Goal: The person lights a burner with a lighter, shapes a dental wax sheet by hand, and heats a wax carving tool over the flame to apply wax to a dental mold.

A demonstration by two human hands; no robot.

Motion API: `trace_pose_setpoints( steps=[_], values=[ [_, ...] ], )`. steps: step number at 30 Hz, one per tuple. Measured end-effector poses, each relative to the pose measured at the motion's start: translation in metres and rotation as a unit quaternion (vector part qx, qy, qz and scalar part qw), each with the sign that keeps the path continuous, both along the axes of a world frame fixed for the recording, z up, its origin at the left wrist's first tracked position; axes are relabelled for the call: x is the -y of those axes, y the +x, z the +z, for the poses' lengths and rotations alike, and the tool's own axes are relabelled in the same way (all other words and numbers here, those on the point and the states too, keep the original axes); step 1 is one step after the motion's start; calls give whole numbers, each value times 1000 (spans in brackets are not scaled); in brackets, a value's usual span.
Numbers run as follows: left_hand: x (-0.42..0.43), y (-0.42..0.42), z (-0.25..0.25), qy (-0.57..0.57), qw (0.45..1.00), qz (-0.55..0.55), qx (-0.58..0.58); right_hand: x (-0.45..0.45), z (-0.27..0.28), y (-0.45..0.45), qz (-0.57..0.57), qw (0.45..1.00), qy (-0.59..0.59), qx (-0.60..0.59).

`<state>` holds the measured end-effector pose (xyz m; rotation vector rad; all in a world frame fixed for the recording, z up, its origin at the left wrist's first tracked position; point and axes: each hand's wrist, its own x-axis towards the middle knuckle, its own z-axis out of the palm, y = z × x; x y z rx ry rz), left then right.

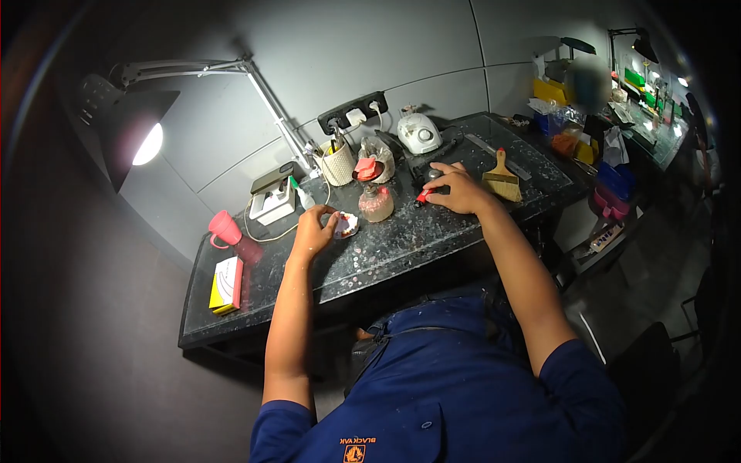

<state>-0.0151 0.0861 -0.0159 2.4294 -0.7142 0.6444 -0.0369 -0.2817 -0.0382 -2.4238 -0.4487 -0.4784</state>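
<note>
The desk (409, 247) looks smooth and glossy under its speckles, the red piece (422, 197) at the right hand (458, 191) like plastic. The brush (502, 182) has a wooden handle (501, 159); the shirt (475, 378) is matt cloth.

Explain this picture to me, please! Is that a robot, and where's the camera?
No robot here! You're seeing a person's bare left hand and right hand. The camera is worn on that person's head, looking forward and down.

On the dark table are a pink mug, a colourful box, a glass jar and a wide brush.

The left hand's fingers are at the edge of a little white dish; the right hand's are at a small red thing. I can't tell if either is gripped.
</note>
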Motion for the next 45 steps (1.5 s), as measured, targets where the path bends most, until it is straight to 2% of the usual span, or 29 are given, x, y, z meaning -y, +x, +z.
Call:
trace_pose_setpoints(
  steps=[1,4,11,18,35,45],
  values=[
    [1,-1,2,-2,1000,1,0,1,1,1,-8,1000,-3,2],
    [7,-11,10,-20,994,37,-106,2,2,2,-19,1000,-6,-12],
    [-3,-1,-1,1,999,-7,-49,4,-3,6,-93,995,-34,-31],
    [-3,-1,0,-19,997,-15,-73,2,3,-1,-154,982,-84,-69],
    [2,-11,8,-7,992,11,-125,3,6,-5,-132,983,-78,-99],
    [2,-10,7,-15,993,-5,-117,6,5,-5,-123,983,-95,-97]
  ],
)
